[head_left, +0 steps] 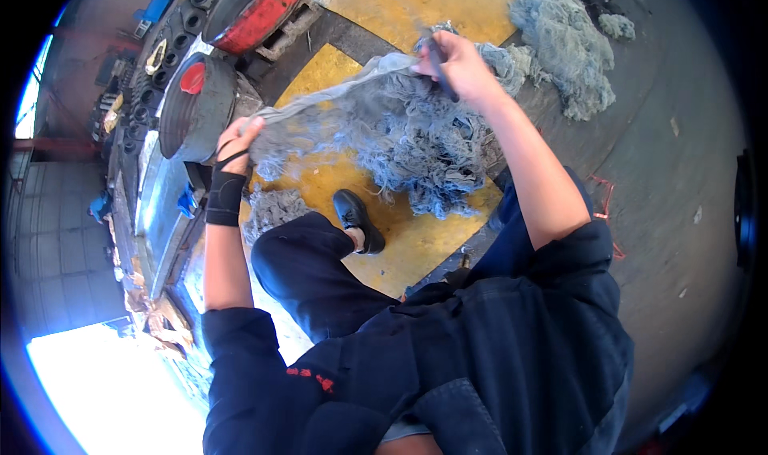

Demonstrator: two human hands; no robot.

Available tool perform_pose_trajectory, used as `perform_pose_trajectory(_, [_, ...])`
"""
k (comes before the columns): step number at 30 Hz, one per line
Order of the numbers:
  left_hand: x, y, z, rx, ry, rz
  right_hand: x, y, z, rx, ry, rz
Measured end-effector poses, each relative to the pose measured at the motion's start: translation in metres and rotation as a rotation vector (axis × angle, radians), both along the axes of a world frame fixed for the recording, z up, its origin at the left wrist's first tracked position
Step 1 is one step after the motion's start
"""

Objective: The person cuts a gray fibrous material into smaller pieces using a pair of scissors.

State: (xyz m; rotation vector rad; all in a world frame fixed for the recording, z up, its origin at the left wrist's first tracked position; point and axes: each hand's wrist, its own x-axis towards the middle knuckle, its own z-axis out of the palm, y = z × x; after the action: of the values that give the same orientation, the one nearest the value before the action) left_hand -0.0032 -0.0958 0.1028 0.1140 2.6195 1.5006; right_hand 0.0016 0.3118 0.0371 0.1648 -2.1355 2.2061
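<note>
My left hand [239, 141], with a black wrist wrap [225, 197] below it, grips one end of a frayed grey strip of cloth [336, 92]. The strip stretches up and right to my right hand [462, 67], hanging in loose threads underneath. My right hand is closed on a dark, narrow tool [439, 65], blurred, so its kind is unclear; the strip's other end meets the fingers there. Beneath and behind the strip lies a heap of tangled blue-grey textile scraps [436, 155]. A smaller grey clump [276, 211] sits below my left hand.
A red-sided drum [264, 19] and a dark round drum [196, 111] stand at the upper left, near a row of dark round parts [148, 95]. Another fibre heap [568, 47] lies far right. My shoe [358, 219] rests on the yellow floor sheet [384, 259].
</note>
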Motion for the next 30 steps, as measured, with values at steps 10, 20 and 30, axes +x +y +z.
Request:
perform_pose_trajectory(10, [-0.011,0.012,-0.063,0.030,0.108,0.041,-0.003,0.012,0.000,0.019,-0.262,0.063])
perform_pose_trajectory(20, [-0.018,0.002,-0.124,-0.362,-0.032,0.041,-0.009,0.011,-0.015,0.568,-0.271,0.002])
perform_pose_trajectory(30, [-0.020,-0.008,-0.173,-0.386,0.220,-0.050,-0.010,-0.004,-0.026,0.403,-0.261,0.095])
